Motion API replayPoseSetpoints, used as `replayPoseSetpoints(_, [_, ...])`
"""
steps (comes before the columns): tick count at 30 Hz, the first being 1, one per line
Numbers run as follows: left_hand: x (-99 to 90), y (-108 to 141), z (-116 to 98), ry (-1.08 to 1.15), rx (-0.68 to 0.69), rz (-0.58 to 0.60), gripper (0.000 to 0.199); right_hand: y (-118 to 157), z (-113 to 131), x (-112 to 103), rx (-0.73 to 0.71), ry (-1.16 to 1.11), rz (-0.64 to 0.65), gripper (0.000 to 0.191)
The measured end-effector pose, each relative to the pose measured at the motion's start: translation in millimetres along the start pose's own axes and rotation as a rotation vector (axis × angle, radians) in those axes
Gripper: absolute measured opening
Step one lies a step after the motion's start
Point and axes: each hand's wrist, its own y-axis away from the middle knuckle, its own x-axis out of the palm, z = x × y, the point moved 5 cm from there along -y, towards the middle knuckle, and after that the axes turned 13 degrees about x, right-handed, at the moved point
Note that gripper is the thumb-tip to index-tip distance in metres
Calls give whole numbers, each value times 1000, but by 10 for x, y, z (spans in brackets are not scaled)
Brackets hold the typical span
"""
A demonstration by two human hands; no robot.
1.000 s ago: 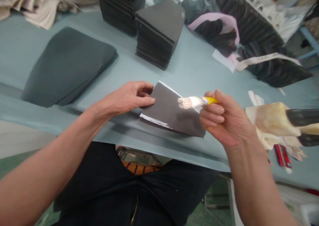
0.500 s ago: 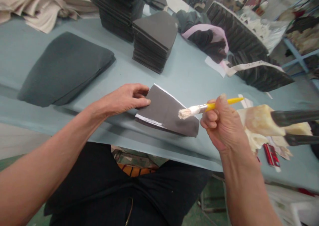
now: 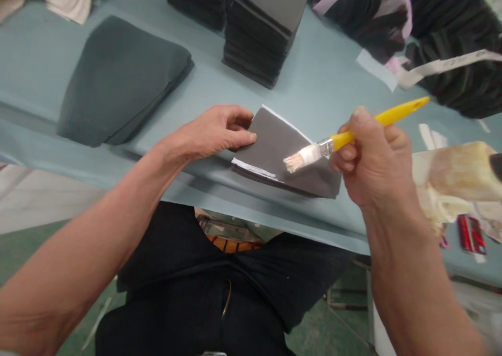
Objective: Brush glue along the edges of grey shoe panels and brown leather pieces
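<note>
My left hand [image 3: 221, 131] grips a thin stack of dark grey sheet pieces [image 3: 270, 141] at its left edge, thumb on top and fingers partly hidden. White paste-like coating shows along the far edge and on part of the near edge of the top piece. My right hand [image 3: 376, 157] is closed round a paintbrush [image 3: 349, 136] with a yellow handle and a metal ferrule. Its bristles, whitened, point left over the top piece, close to the near edge. Whether they touch it I cannot tell.
Tall piles of dark pieces [image 3: 257, 42] stand behind. A larger dark piece stack [image 3: 121, 84] lies to the left on the blue-green table [image 3: 325, 68]. At right are a stained yellowish block [image 3: 463, 170], a red shiny object [image 3: 471, 234] and dark bundles [image 3: 458, 68] with pale strips.
The camera view has shifted closer to the work. The brush has moved left over the top piece, its bristles nearer the coated near edge. My left hand keeps its hold.
</note>
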Motion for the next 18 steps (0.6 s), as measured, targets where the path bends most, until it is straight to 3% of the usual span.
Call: replayPoseSetpoints(18, [17,11,-30,-19,4,-10,29,-103,0,438,-126,262,244,54])
